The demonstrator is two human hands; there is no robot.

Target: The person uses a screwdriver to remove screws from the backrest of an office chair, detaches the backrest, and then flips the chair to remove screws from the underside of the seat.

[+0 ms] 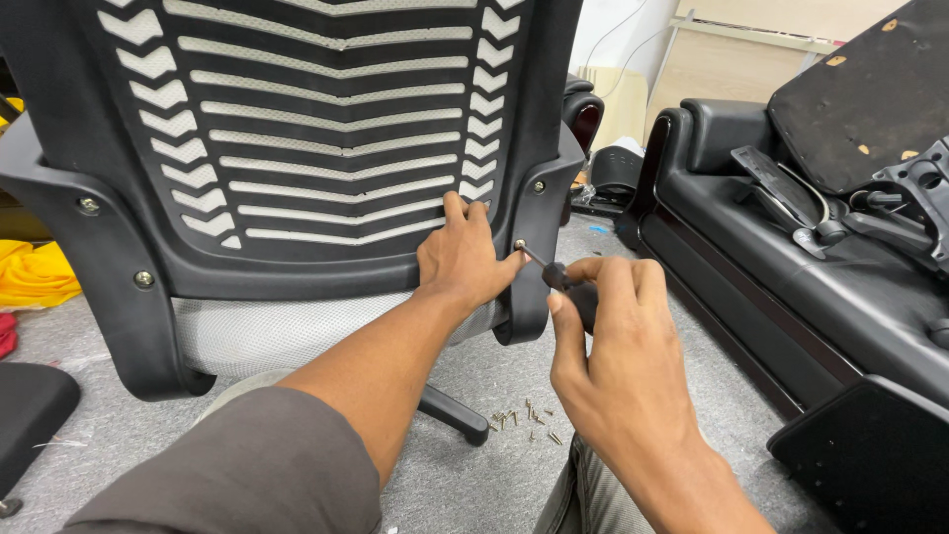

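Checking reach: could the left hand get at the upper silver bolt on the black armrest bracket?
Probably yes: the left hand rests on the chair back just below the upper silver bolt, with nothing between them.

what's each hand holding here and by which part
The right hand grips a screwdriver by its black handle, tip at a bolt. The left hand holds nothing, only braces the chair back.
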